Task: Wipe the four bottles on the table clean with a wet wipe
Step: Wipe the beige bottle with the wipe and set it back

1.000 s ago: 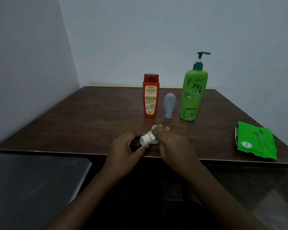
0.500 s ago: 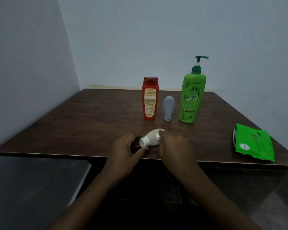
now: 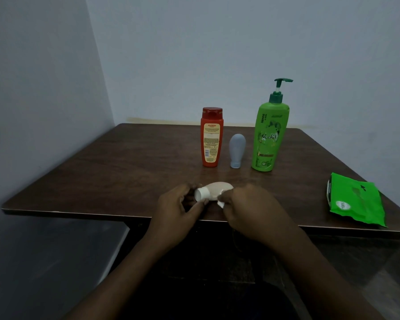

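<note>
Head view. Beige bottle [image 3: 217,189] lies on its side near the front edge of the table [image 3: 125,169], white cap pointing left. Left hand [image 3: 178,204] grips it at the cap end, fingers curled. Right hand [image 3: 247,206] pinches a white wet wipe [image 3: 221,203] against the bottle's body (only a small bit of wipe shows). Further back, upright in a row: orange bottle [image 3: 211,137], grey bottle [image 3: 237,147] standing on its cap, green pump bottle [image 3: 269,135]. Green wipe pack [image 3: 356,202] lies flat at the right edge.

Dark wood-grain table [image 3: 129,172], glossy plastic wipes pack [image 3: 356,199].
</note>
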The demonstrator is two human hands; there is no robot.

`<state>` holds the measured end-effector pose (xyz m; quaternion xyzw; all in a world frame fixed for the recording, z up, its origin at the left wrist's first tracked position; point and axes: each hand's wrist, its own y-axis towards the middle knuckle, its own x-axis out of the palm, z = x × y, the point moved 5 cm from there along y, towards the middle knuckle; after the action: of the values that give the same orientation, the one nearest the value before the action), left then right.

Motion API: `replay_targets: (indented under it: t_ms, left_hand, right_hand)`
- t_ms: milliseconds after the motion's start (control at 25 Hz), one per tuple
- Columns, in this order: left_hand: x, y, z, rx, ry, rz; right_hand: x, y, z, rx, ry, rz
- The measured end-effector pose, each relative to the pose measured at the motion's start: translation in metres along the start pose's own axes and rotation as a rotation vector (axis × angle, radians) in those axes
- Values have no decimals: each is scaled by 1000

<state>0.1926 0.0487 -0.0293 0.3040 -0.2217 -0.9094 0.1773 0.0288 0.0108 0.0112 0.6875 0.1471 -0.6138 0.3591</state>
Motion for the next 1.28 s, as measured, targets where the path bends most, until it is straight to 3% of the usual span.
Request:
replay_targets:
  t_ms: [80,200,280,400,680,720,800,880,1040,1120,1280]
  left_hand:
    - [-2,-1,1,-11,-21,-6]
    - [-2,-1,1,-35,-45,-56]
    - [-2,0,1,-39,-78,-61]
    - [-3,3,0,-86,-126,-66]
    - [-3,4,-4,-158,-70,-63]
    - [-4,4,-4,-157,-65,-63]
    - [-3,3,-4,-159,-72,-75]
    - [-3,3,-1,-153,-97,-81]
    - [-4,4,2,-135,-88,-57]
    - [-5,5,2,-131,-68,-55]
    - [-5,3,1,-155,-44,-102]
  right_hand:
    - [-16,1,14,90,21,82]
    - [-28,-7,15,81,163,405]
    - [-17,-4,-4,-70,276,344]
    - [-4,-3,-17,-219,221,238]
    - [-11,4,34,-1,15,-25]
    - [-14,4,37,39,-30,-26]
    - [-21,2,33,56,43,130]
    - [-23,-1,12,-55,221,277]
    - [-6,1,-7,-229,240,174]
    - [-6,4,11,-159,191,151]
    - [2,5,54,105,-31,-77]
